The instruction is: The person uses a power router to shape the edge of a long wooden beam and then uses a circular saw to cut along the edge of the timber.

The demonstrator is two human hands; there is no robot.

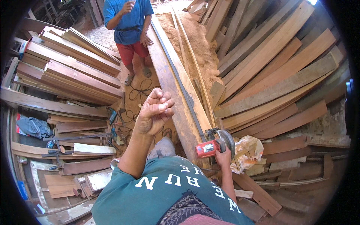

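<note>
My left hand is raised in front of my chest, over the left edge of the long wooden workbench. Its fingers curl in toward the thumb; whether anything small is pinched there, I cannot make out. Down at the bench's near end, my right hand grips a red and black circular saw. The saw rests by the end of a long pale board. Along that board's left side runs a dark straight strip. Whether the saw blade is turning does not show.
Another person in a blue shirt stands at the bench's far left side. Timber stacks line the left, and leaning planks the right. Black cables lie on the floor. Sawdust is heaped beyond the board. A pale plastic sack sits beside the saw.
</note>
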